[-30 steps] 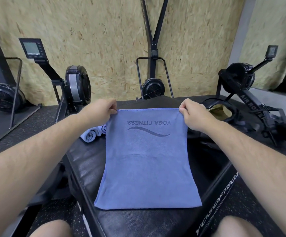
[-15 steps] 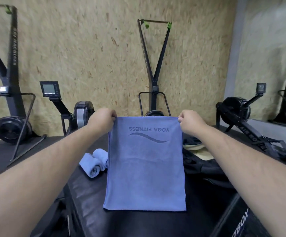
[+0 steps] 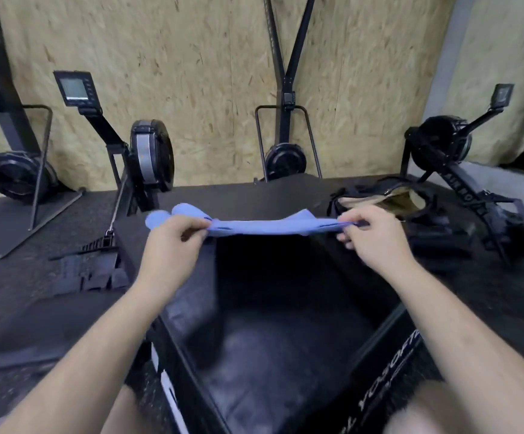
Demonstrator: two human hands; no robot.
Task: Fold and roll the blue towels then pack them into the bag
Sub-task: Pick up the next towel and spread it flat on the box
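I hold the towel (image 3: 270, 226) by two corners. My left hand (image 3: 173, 242) pinches one between thumb and fingers, and my right hand (image 3: 373, 236) pinches the other, its lower fingers loosely curled. The towel is stretched between the hands, seen almost edge-on, above the box (image 3: 270, 324). I think this tension is so that it lies down without wrinkles for folding. Two blurred rolls (image 3: 157, 219) lie just beyond the left hand. The bag (image 3: 426, 220) sits open just beyond the right hand, near for packing.
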